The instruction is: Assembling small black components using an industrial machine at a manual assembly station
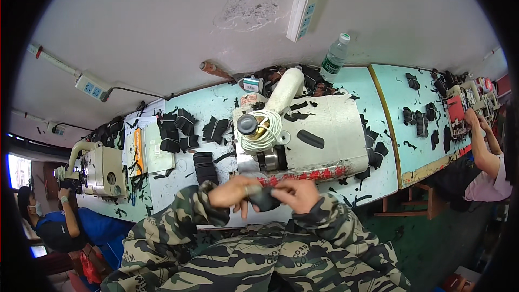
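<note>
Holding a small dark, soft-looking fabric piece (263, 198) between them, both hands meet just in front of the cream-coloured industrial sewing machine (303, 135) on the pale turquoise bench (216, 103); the left hand (233, 191) is curled over the piece's left end, fingers closed on it, and the right hand (296, 193) pinches its right end, fingers bent and likewise closed; the piece sits low, near the bench's front edge, just below the machine's red-marked front strip. By my reading the piece is being readied or lined up by hand, and any next move would call for a flat, even grip on both ends. Materials: the piece looks limp and matte; a coil of white cord (264, 132) lies on the machine's top, glossy beside a round black knob; stacks of black cut fabric pieces (178, 130) lie to the left, flat and angular; a clear plastic bottle with a green label (335, 57) stands at the wall.
</note>
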Tool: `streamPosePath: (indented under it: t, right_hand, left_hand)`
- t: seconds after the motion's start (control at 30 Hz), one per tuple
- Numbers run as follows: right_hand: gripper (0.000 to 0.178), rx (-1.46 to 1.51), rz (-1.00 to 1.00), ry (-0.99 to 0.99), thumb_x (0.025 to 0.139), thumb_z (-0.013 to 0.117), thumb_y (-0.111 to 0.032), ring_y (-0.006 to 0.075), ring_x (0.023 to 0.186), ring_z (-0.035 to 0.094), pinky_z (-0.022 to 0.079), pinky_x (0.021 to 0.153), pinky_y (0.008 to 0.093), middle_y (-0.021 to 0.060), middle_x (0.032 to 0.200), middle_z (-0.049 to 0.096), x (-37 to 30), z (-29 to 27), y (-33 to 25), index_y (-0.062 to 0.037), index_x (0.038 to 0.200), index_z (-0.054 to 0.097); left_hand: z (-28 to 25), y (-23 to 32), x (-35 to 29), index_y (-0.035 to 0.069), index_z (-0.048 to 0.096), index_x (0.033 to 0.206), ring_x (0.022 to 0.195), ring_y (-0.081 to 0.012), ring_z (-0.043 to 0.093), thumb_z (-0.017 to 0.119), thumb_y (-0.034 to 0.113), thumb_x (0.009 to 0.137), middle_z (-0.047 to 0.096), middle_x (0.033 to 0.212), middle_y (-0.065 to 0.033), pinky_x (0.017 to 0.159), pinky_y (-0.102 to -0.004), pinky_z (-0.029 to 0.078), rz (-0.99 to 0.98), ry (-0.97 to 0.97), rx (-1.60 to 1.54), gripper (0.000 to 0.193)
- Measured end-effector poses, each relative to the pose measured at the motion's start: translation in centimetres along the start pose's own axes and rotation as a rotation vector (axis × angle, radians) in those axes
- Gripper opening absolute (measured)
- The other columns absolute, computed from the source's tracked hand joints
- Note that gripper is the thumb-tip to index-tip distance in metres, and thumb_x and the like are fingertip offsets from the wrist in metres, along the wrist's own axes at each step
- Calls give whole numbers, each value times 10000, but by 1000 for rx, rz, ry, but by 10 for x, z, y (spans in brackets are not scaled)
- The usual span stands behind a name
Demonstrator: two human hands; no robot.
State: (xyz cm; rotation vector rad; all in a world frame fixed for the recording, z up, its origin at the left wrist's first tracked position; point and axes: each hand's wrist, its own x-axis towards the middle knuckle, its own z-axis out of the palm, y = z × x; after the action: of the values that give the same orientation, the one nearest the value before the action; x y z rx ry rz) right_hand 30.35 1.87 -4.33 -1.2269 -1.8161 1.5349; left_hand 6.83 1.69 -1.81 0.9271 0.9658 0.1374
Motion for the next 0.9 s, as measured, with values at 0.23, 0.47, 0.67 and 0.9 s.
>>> streamPosePath:
  t: [0.23,0.47,0.67,0.9]
  right_hand:
    - [167,-206,-187,82,846,603,-128,147,567,630,481,534,267,125,655,647,21,16,-10,18,904,658]
    - [175,-378,-138,176,782,626,-124,279,660,654,501,613,341,166,734,657,41,9,-21,15,887,648]
    - [158,-386,-116,92,756,623,-99,327,716,637,497,657,364,167,827,642,42,-4,-24,-12,886,646]
    - [169,-531,-214,94,763,606,-101,317,743,618,486,671,377,151,791,615,46,22,-29,-48,918,647]
  left_hand:
    - [-16,17,-19,-19,539,1045,437,-187,610,384,227,966,655,744,-139,307,-225,394,-142,186,-19,301]
    - [-32,28,-1,-6,547,1027,457,-155,605,389,196,972,649,702,-121,331,-202,387,-164,160,-20,262]
    - [-39,12,-21,-11,516,1113,419,-159,588,376,200,980,635,664,-124,315,-206,390,-90,415,-58,286]
    - [-41,12,-20,-12,507,1096,507,-174,635,385,203,979,654,747,-128,365,-205,419,-121,199,-146,274]
